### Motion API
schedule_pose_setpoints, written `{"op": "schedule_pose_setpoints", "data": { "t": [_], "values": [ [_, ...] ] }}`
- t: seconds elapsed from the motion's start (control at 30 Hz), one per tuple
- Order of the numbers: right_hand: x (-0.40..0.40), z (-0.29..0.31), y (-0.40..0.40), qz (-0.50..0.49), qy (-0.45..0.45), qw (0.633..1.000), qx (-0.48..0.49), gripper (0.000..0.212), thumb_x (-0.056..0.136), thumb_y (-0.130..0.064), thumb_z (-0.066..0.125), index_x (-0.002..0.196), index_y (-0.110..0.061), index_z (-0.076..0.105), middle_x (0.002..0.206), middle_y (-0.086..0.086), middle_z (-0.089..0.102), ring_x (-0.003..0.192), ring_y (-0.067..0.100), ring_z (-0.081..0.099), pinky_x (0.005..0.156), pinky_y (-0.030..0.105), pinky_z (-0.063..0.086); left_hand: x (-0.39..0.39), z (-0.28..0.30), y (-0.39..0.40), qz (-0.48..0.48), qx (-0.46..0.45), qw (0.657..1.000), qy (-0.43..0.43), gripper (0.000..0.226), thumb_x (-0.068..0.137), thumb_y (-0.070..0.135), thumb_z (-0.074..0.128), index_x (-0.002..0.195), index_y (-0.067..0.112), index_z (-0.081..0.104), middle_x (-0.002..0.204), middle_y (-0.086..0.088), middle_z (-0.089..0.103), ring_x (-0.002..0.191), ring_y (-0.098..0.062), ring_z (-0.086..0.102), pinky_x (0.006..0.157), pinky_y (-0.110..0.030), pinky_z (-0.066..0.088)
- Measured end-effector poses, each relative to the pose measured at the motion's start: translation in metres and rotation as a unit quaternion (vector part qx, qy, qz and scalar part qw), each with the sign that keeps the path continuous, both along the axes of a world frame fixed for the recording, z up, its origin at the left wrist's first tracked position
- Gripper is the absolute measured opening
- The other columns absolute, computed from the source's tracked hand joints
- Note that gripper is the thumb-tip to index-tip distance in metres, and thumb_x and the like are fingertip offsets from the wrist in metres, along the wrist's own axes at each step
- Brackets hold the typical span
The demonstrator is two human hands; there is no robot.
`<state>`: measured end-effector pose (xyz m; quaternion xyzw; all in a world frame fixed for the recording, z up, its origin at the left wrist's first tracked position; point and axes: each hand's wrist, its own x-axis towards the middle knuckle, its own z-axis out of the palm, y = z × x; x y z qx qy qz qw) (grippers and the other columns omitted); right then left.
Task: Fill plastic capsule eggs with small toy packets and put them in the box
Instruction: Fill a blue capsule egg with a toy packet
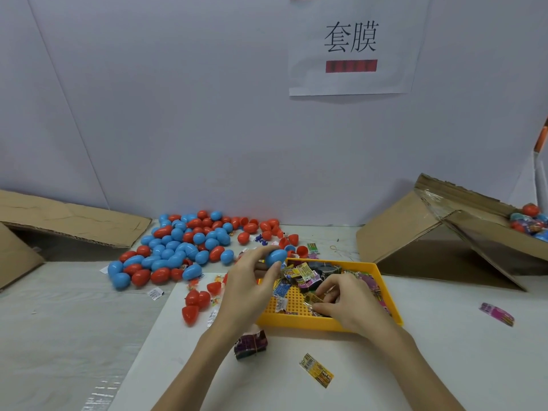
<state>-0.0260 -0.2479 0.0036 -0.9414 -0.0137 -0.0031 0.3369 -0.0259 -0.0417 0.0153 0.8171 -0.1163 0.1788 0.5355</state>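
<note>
a: going left to right, what's where?

b: far left there's a flattened cardboard flap (68, 221), just out of the way. next the pile of capsule eggs (181, 247), blue and red, heaped within reach of my left side so i can grab without looking. some loose red halves (194, 305) lie nearer me.

a: and your left hand?

b: my left hand (250, 280) has its fingers curled round a blue egg (276, 257), held up over the back edge of the yellow tray (299, 321), i'd say so a packet can go straight in.

a: the right?

b: my right hand (345, 302) is down in the tray, fingertips pinched on a toy packet (314, 299) from the packets (299, 275) heaped there. the tray keeps them corralled between my hands.

a: the box?

b: far right, the cardboard box (444, 232), tilted toward me i think for easy dropping; finished eggs (529, 222) show inside.

a: what can't you tell?

b: whether the blue egg is open or closed, since my fingers cover its seam. the box is cut off by the frame edge, so how full it is i can't say. the packet prints are too blurred to read.
</note>
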Motion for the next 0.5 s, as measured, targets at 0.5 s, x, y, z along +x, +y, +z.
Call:
{"op": "schedule_pose_setpoints", "data": {
  "t": [0.5],
  "values": [
    [-0.0071,-0.0041,-0.0030,-0.021,-0.115,0.991,0.067,0.008,0.095,-0.027,0.074,0.093,-0.029,0.082,0.081,-0.018,0.072,0.080,0.002,0.067,0.065,0.013,0.049,0.0001,-0.0001,-0.0017,-0.028,0.015,0.999,0.011,0.031,0.097,0.017,0.068,0.128,0.022,0.065,0.109,0.011,0.065,0.096,0.005,0.061,0.079,-0.012,0.052]
  ]
}}
